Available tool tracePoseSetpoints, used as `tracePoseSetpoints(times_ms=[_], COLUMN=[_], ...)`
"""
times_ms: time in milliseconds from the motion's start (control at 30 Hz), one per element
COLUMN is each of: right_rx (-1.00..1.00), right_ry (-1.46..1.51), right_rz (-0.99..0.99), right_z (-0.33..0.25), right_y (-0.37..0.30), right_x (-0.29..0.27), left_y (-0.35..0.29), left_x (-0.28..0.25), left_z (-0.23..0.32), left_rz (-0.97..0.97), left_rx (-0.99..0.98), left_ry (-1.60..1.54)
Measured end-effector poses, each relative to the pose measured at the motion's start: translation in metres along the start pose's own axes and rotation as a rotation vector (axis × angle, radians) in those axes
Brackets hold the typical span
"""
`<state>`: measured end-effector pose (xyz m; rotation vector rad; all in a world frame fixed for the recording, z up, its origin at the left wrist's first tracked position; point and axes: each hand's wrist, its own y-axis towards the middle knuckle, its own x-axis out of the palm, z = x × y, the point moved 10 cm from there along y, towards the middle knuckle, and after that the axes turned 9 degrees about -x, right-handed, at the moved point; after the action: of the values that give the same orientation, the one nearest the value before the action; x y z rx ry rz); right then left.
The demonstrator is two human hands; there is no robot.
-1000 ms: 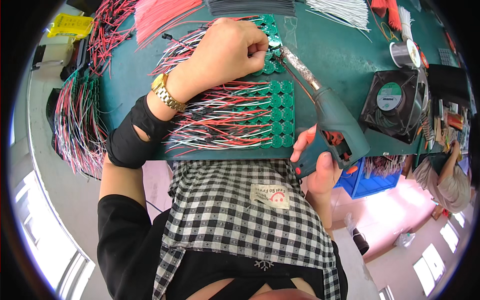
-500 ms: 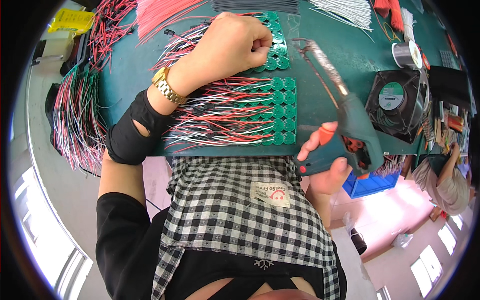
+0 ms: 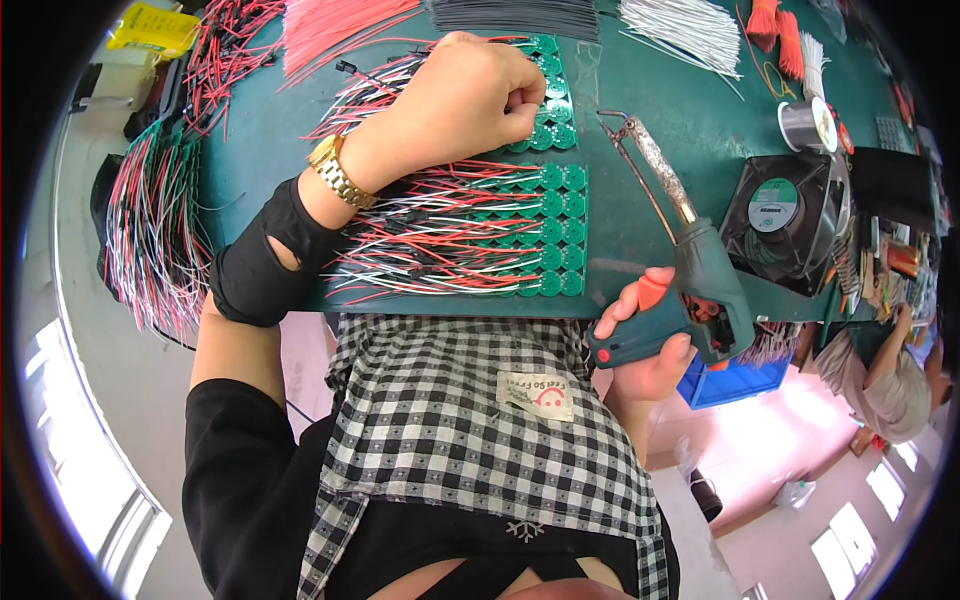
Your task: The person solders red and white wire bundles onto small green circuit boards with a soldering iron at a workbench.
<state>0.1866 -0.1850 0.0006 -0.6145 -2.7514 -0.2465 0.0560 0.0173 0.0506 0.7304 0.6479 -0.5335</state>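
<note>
My left hand [image 3: 478,92] is closed over the far panel of round green circuit boards [image 3: 553,95], its fingertips pinched together at the boards. Whatever the pinch holds is hidden. In my right hand [image 3: 650,365] is a dark green soldering gun [image 3: 712,285] with an orange trigger, gripped by its handle. Its metal barrel and thin side tube point away from me, and the tip is to the right of the far panel, apart from it. A second board panel [image 3: 562,230] lies nearer the table edge, with red, white and black wires [image 3: 430,245] running left from it.
Along the back lie bundles of red wires [image 3: 335,30], black wires [image 3: 515,18] and white wires [image 3: 685,35]. At right stand a solder spool [image 3: 808,126] and a black fan [image 3: 783,215]. Wired boards [image 3: 155,230] hang over the left edge. A blue crate [image 3: 735,383] sits below; another person [image 3: 880,385] is at far right.
The soldering gun's tip has come slightly nearer to me, and the gun has shifted a little left. My left hand keeps its pinch at the far panel.
</note>
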Motion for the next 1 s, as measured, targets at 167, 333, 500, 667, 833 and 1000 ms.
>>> tracePoseSetpoints(times_ms=[167,333,500,667,833,1000], right_rx=[0.005,-0.055,-0.086,-0.089,-0.078,-0.085], right_ry=[-0.004,-0.059,-0.040,-0.053,-0.019,0.034], right_rz=[0.015,-0.048,-0.049,-0.063,-0.014,-0.037], right_z=[0.000,0.003,0.006,0.008,0.005,0.010], right_y=[0.000,-0.001,0.005,0.005,0.007,0.007], right_x=[0.002,0.002,0.007,0.013,0.014,0.013], left_y=[-0.001,0.008,0.016,0.006,0.015,0.009], left_x=[0.001,-0.021,-0.022,-0.014,-0.025,-0.055], left_z=[-0.001,-0.005,-0.027,-0.029,-0.020,-0.018], left_rz=[-0.040,0.065,-0.167,-0.022,-0.240,-0.437], left_rx=[-0.019,-0.030,-0.271,-0.109,-0.104,-0.012], left_ry=[0.007,0.231,0.351,0.235,0.094,0.075])
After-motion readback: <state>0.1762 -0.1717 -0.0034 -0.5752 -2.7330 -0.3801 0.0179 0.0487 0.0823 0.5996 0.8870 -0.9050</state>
